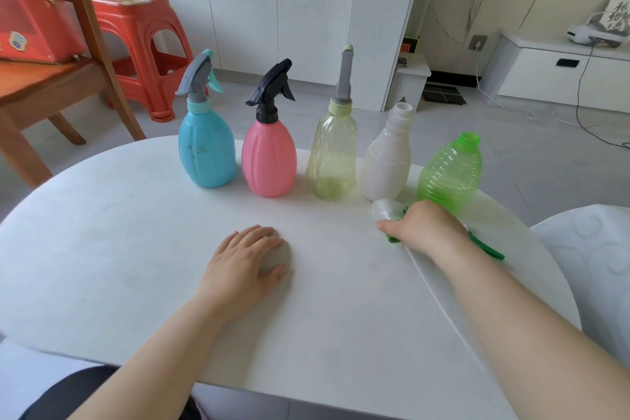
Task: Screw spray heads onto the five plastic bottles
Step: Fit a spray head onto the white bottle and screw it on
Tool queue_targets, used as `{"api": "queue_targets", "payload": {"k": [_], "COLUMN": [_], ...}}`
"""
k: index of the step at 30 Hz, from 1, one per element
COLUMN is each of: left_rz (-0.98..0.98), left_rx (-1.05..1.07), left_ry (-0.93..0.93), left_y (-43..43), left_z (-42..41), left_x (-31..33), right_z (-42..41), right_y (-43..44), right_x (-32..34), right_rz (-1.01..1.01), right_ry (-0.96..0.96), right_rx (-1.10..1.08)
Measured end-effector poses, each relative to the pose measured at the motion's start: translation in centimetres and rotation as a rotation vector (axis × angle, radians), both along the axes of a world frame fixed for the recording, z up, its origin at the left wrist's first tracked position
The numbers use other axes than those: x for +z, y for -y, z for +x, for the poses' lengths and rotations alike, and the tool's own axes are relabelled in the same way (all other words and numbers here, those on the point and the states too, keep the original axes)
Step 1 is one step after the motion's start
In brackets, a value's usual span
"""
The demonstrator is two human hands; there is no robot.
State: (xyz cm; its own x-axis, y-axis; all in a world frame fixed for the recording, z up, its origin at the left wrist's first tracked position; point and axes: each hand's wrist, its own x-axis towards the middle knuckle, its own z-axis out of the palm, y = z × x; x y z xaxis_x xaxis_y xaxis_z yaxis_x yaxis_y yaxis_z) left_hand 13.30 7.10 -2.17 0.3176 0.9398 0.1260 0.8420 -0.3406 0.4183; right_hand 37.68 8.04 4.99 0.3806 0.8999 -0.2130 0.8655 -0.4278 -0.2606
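Five bottles stand in a row on the white table point(136, 249). The blue bottle point(206, 153), the pink bottle point(268, 160) and the clear yellowish bottle point(332, 160) carry spray heads. The white bottle point(387, 160) and the green bottle point(450, 174) have open necks. In front of these two lie a white spray head point(383, 210) and a green spray head point(485, 249), partly hidden under my right hand point(426, 228), whose fingers curl over them. My left hand point(243, 262) rests flat on the table, holding nothing.
A wooden chair point(51, 78) with a red box point(30, 10) stands at the far left, with a red plastic stool point(143, 44) behind it. A white patterned seat point(593, 249) is at the right. White cabinets line the back wall.
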Motion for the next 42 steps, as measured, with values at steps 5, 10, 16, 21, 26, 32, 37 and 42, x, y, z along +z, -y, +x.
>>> {"api": "queue_targets", "payload": {"k": [5,10,16,21,26,32,37,42], "left_rz": [-0.047,0.015,-0.014,-0.120,-0.113,0.017,0.061,0.106], "left_rx": [0.034,-0.084,-0.018,0.222,0.293,0.223,0.136,0.013], "left_ry": [0.137,0.394,0.705,0.776,0.848,0.724,0.898,1.026], "left_y": [1.0,0.5,-3.8,-7.2,-9.3,-8.6,-5.4,-1.4], "left_z": [1.2,6.9,15.8,19.6,20.7,20.6,18.6,12.3], "left_x": [1.2,5.3,10.1,10.8,10.7,10.5,11.4,11.7], "right_z": [3.3,6.2,8.8,10.0,10.3,10.2,9.3,7.6], "right_y": [1.0,1.8,1.8,1.8,1.5,1.6,2.1,2.6], "right_x": [2.8,3.9,4.9,4.3,3.8,4.1,4.8,5.9], "right_rz": [0.299,0.525,0.586,0.599,0.592,0.594,0.596,0.591], "right_ry": [-0.811,-1.187,-1.180,-1.170,-1.159,-1.169,-1.181,-1.267], "right_rx": [-0.045,-0.054,0.012,0.044,0.076,0.081,0.099,0.158]}}
